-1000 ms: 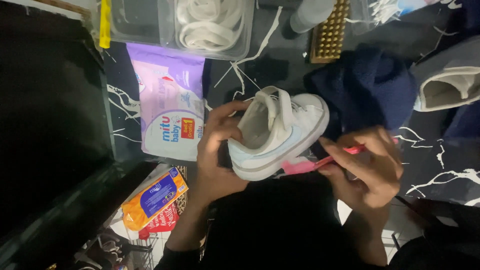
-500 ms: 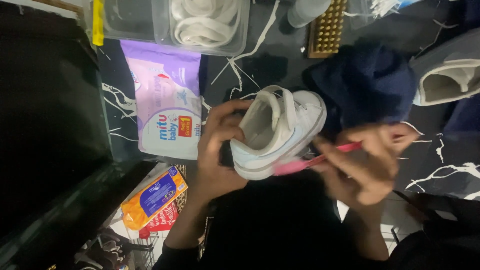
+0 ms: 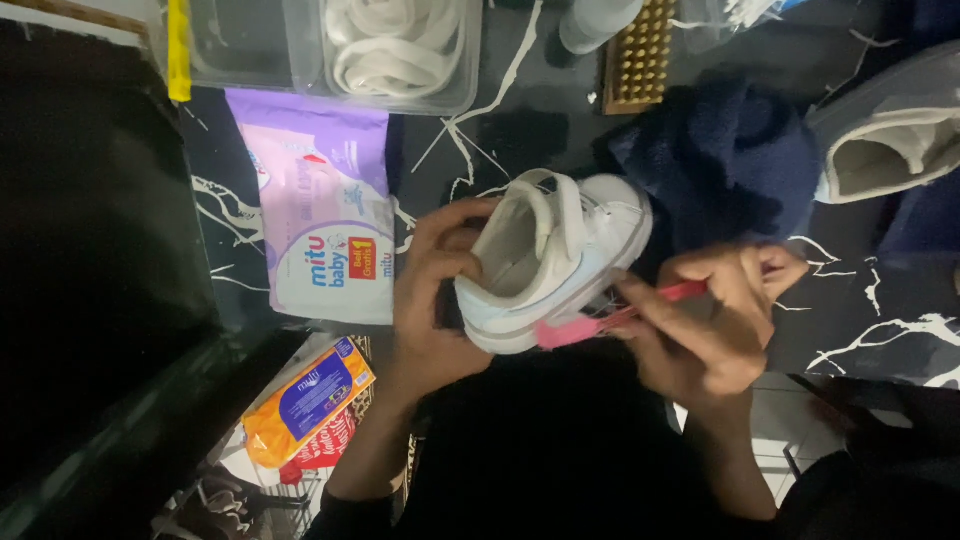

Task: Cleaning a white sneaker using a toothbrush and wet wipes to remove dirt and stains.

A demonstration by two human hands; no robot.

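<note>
Lying on its side above the dark marbled worktop (image 3: 860, 330), a small white shoe (image 3: 555, 265) is held up between both hands. The left hand (image 3: 432, 295) is clamped around the heel end, its fingers curled over the rim of the opening. A pink toothbrush (image 3: 610, 318) is gripped by the right hand (image 3: 705, 325), whose fingers are closed tightly round the handle, and the brush head is pressed against the edge of the sole. The two hands are kept apart, one at each end of the shoe.

Just behind the toe, a dark blue cloth (image 3: 730, 165) is bunched on the worktop. A second shoe (image 3: 890, 140), grey with a pale lining, is seen at the right edge. A purple and white pack of wet wipes (image 3: 320, 210) is laid flat to the left of the held shoe. Beyond it, coiled white laces are kept in a clear plastic container (image 3: 400, 50), and a wooden scrubbing brush (image 3: 635, 55) is placed bristles up nearby. An orange and blue packet (image 3: 305, 400) is seen lower left, below the worktop's edge.
</note>
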